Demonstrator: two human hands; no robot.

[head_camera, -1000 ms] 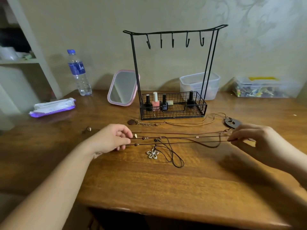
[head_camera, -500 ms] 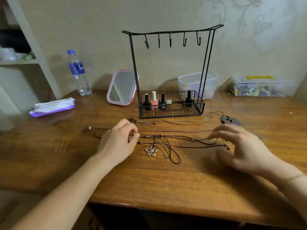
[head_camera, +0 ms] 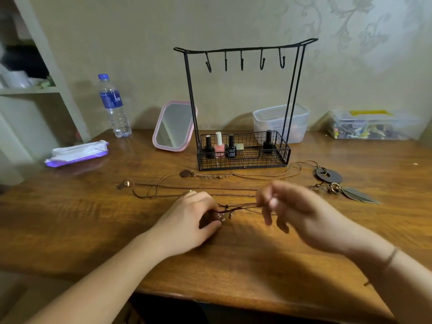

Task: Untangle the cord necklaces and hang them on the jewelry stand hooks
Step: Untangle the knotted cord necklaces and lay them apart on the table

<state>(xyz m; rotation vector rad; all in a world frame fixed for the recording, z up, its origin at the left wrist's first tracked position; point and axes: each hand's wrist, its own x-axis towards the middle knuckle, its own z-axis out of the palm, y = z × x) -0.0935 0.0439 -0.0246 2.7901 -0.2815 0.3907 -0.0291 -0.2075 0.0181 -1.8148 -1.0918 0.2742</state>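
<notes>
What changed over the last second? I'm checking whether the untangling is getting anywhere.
Both hands closed in: the right hand let go of the far end and now pinches the dark cords near the left hand, which grips the beaded knot. The stand's hooks remain bare; the other necklaces haven't moved.

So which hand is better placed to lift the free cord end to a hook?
Probably the right hand: it pinches the dark cords already raised, while the left hand holds the knotted part by the table.
</notes>
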